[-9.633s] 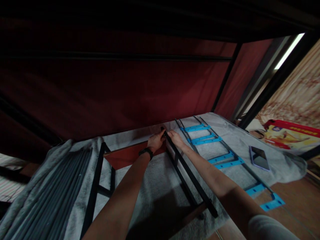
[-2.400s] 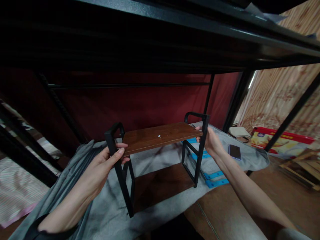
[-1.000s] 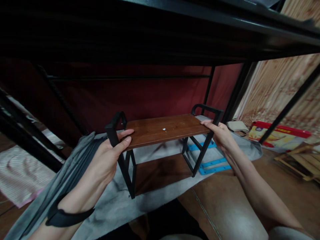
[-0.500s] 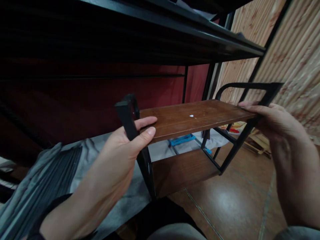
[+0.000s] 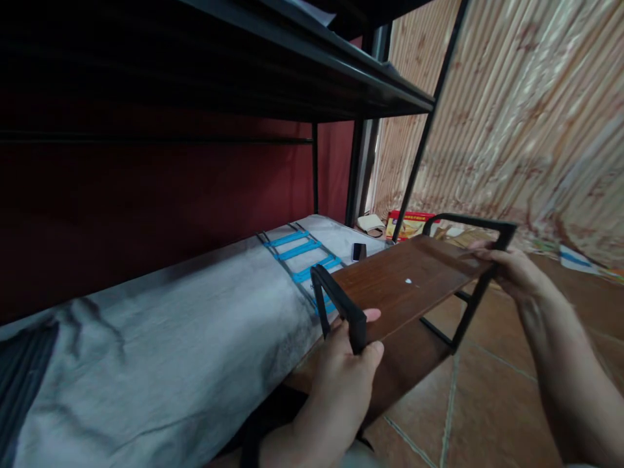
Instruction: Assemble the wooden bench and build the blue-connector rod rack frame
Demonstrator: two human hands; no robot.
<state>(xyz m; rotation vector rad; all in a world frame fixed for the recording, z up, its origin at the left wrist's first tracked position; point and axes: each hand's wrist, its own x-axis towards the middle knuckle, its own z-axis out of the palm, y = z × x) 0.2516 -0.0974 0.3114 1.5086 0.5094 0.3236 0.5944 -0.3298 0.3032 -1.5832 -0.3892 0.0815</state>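
A small two-tier shelf rack (image 5: 390, 276) with brown wooden boards and a black metal frame stands tilted between my hands. My left hand (image 5: 348, 370) is closed round the near left post of the frame, its thumb and a fingertip showing by the top board. On the opposite side, my right hand (image 5: 514, 270) grips the right post at the top board's end, with some fingers hidden behind the frame. A small white spot marks the top board. The lower board (image 5: 400, 370) is partly covered by my left hand and the upper board.
A bunk bed's lower mattress (image 5: 195, 325) lies left of the rack, with a blue-and-black folding frame (image 5: 297, 250) and a phone (image 5: 359, 251) on it. The upper bunk (image 5: 312, 58) hangs overhead. A red-and-yellow box (image 5: 409, 223) sits near the curtain (image 5: 511, 130).
Both hands have brought the rack lower and away from over the bed. My left hand has shifted right and down. The view has turned right, showing more of the mattress and curtain.
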